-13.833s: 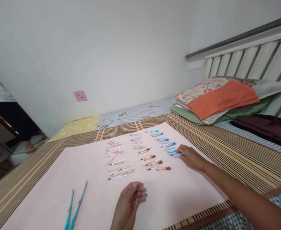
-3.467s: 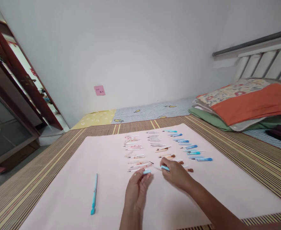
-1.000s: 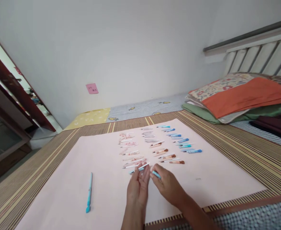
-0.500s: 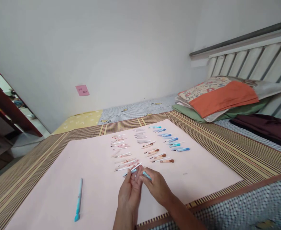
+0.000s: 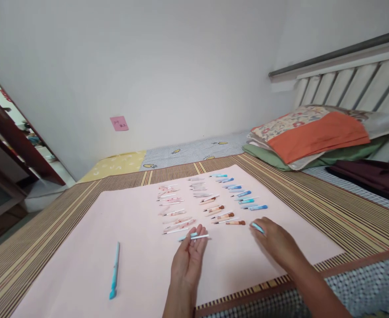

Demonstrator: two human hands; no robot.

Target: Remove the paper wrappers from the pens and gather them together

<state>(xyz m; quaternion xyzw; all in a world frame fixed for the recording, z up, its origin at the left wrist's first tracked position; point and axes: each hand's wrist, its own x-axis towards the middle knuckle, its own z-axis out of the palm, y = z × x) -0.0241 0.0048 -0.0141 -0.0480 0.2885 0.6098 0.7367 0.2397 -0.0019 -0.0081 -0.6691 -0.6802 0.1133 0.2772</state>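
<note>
Palm up, my left hand grips a light blue pen part and a thin white pen refill under its thumb. Off to the right, my right hand pinches a short turquoise pen piece just above the pink sheet. A whole turquoise pen lies alone on the left of the sheet. Beyond my hands are rows of taken-apart pens: pinkish ones, pale grey ones, brown-topped ones and blue ones.
The sheet rests on a striped mat over a bed. Cushions and dark folded cloth lie at the right, below a white radiator. A pink note is on the wall.
My right hand has moved away from my left hand to the right, carrying the turquoise piece. My left hand keeps its pen parts, with the refill now lying flatter. The view has shifted slightly.
</note>
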